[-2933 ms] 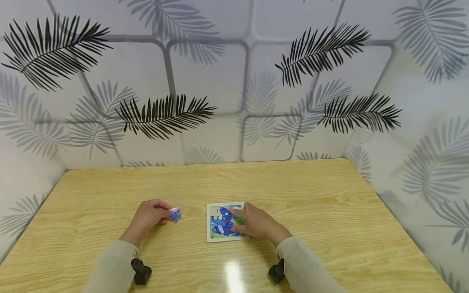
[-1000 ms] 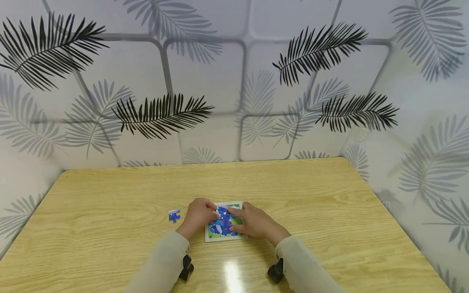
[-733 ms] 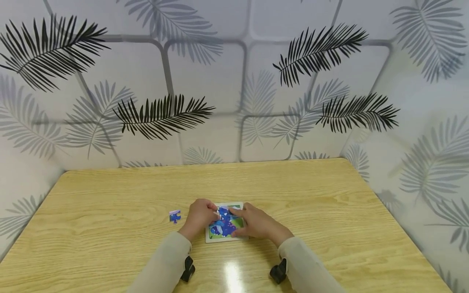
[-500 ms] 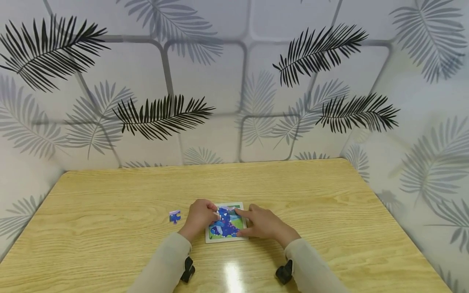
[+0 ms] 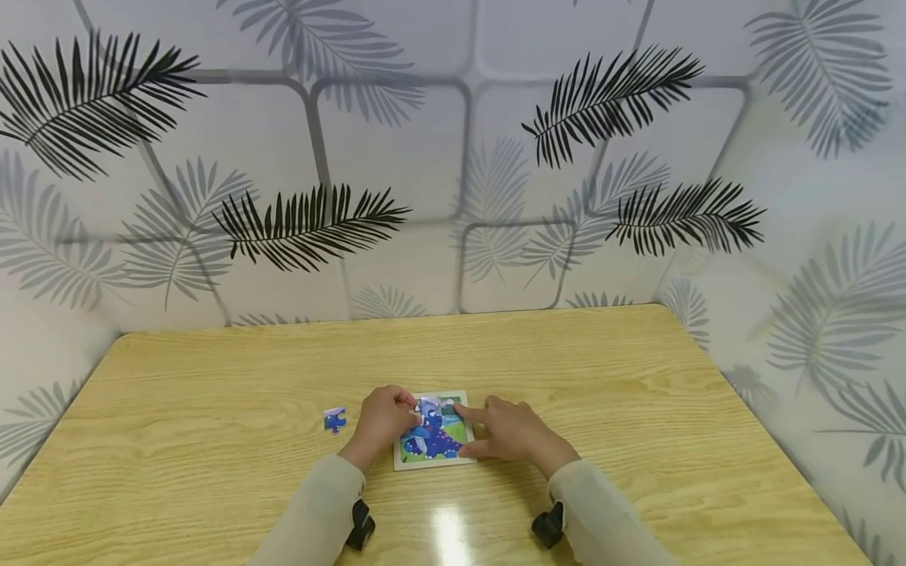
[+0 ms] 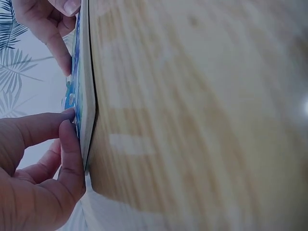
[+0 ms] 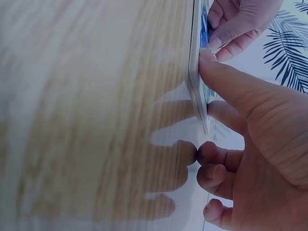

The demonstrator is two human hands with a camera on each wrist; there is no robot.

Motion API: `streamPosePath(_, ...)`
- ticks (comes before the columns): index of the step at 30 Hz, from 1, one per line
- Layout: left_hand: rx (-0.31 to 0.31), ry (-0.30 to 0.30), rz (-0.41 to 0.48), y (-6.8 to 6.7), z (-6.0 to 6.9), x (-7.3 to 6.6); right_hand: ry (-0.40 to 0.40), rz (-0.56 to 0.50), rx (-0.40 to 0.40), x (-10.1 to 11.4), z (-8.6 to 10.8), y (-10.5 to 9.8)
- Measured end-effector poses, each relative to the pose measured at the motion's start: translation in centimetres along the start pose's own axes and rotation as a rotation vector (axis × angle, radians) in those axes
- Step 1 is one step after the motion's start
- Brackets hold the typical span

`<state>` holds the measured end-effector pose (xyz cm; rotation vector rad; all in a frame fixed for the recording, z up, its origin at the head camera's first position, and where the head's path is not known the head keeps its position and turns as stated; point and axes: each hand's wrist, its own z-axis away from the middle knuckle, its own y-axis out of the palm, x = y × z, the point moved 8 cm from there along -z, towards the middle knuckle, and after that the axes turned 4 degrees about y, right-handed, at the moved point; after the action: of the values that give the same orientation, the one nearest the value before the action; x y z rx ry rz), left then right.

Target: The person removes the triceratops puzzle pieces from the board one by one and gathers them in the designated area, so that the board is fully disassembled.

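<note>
I have the left hand (image 5: 382,418) narrowed at the left side of the puzzle tray (image 5: 433,466), though whether it pinches anything I cannot tell, the right hand (image 5: 513,430) spread wide on its right edge, and a loose piece (image 5: 333,422) lying left of it.

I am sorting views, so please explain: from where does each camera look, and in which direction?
Head: on the head, looks forward and down at framed puzzle, table and wall; left hand, right hand and sleeves show.
Left wrist: worn there, looking along the table at the puzzle's edge; left hand near, part of right beyond.
Right wrist: likewise, from the puzzle's other side; right hand near, part of left beyond.
Wrist views share the puzzle's edge and both hands.
</note>
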<state>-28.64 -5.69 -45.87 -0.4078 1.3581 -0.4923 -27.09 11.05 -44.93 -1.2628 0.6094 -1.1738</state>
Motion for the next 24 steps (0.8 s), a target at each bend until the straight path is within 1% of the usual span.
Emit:
streamPosePath(4, 0.001, 0.017, 0.016, -0.2, 0.0, 0.0, 0.004, -0.010, 0.003, 0.0, 0.0, 0.0)
streamPosePath(8, 0.007, 0.015, 0.094, -0.1, -0.2, 0.5, 0.004, -0.016, 0.009, 0.0, 0.0, 0.0)
streamPosePath(12, 0.021, 0.012, 0.154, -0.1, -0.3, 0.8, 0.011, -0.019, 0.017, -0.1, 0.0, 0.2)
streamPosePath(17, 0.034, 0.000, 0.182, 0.0, -0.4, 1.0, 0.009, -0.029, 0.013, -0.1, 0.0, 0.2)
streamPosePath(24, 0.027, -0.018, 0.233, -0.1, -0.4, 1.2, 0.009, -0.036, 0.005, -0.3, -0.2, 0.4)
